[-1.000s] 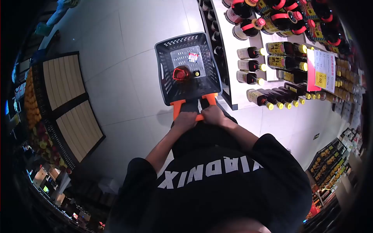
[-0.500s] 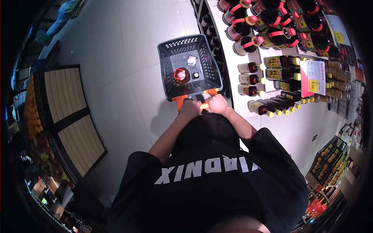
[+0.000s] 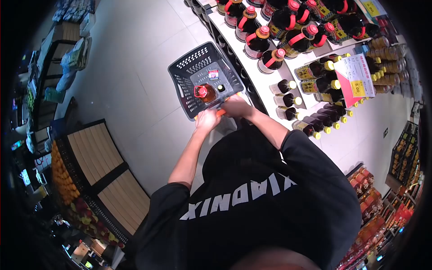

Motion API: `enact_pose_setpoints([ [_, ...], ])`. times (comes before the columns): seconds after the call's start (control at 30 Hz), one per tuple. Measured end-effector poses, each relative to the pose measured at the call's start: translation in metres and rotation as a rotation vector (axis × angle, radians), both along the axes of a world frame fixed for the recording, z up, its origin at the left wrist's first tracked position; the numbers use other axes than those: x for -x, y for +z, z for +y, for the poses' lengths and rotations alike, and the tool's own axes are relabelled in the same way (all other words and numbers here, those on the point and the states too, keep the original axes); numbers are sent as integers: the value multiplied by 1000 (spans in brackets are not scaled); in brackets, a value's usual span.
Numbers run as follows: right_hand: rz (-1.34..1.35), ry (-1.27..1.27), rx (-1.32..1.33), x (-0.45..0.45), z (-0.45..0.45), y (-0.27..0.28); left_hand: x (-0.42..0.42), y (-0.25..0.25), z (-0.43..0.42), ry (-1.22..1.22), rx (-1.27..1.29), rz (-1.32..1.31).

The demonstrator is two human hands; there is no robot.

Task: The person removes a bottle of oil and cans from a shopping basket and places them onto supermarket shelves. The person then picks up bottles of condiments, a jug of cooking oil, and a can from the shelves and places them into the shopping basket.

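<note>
In front of my body is a dark grey shopping basket (image 3: 176, 85) with perforated walls and an orange handle (image 3: 220, 112). My left hand (image 3: 208, 119) is closed round the left part of this handle. On its right part, my right hand (image 3: 237, 107) is closed too, a little blurred. Inside the basket stand a large bottle of dark reddish liquid (image 3: 205, 93) with a red cap and carrying loop, and a small dark bottle (image 3: 220, 88) with a pale cap. A small red-and-white packet (image 3: 213, 74) lies near the far end.
At right, a white shelf (image 3: 288, 71) carries large red-capped bottles (image 3: 257, 42) and smaller yellow-capped bottles (image 3: 312, 85), with a price sign (image 3: 355, 81) at its edge. A slatted wooden display (image 3: 96, 153) stands at left beside oranges (image 3: 64, 173). Pale floor tiles (image 3: 135, 58) lie between.
The basket has swung leftward and tilted counterclockwise in view, my hands moving with it. The wooden display has shifted right and down in view. Both hands keep hold of the handle.
</note>
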State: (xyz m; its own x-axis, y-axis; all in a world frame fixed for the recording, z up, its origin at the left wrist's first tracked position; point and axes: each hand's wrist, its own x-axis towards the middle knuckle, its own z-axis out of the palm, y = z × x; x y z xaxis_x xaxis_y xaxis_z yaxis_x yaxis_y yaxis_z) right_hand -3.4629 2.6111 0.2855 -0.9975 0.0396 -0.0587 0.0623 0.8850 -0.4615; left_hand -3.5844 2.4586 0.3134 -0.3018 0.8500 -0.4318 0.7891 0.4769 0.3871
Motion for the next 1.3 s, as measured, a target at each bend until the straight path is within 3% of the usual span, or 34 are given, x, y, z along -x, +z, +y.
enact_pose_setpoints([
  [0.13,14,-31,16,28,15,-7,29,10,21,-5,67,-50],
  [0.23,1,-32,76,41,24,-6,51,28,37,6,51,-322],
  [0.27,-134,-74,184,44,28,9,61,29,47,40,42,-483],
  [0.37,260,-281,320,26,32,7,59,39,82,85,-191,-419],
  [0.43,114,-394,344,2,36,5,49,31,130,39,-194,-449],
  [0.5,-30,-615,604,-32,43,21,26,44,185,-81,-217,-506],
  [0.63,-251,-998,577,-101,33,20,-26,18,271,-286,-481,-601],
  [0.7,-366,-1069,570,-125,25,32,-44,11,299,-232,-636,-725],
  [0.77,-363,-1163,615,-142,12,26,-54,1,313,-168,-671,-507],
  [0.83,-400,-1220,735,-144,8,31,-65,-23,324,-108,-752,-446],
  [0.9,-310,-1293,747,-148,9,23,-68,-13,324,-100,-824,-489],
  [1.0,-231,-1331,746,-146,14,-5,-63,1,314,-54,-769,-447],
  [1.1,-295,-1279,919,-156,29,-41,-47,34,294,110,-482,-388],
  [1.13,-227,-1308,1063,-157,30,-56,-41,63,287,183,-388,-419],
  [1.23,-195,-1346,1367,-159,43,-91,-1,57,255,358,-530,-808],
  [1.27,-240,-1351,1428,-151,55,-82,20,33,240,505,-532,-893],
  [1.3,-249,-1368,1503,-143,66,-71,30,68,226,635,-566,-1091],
])
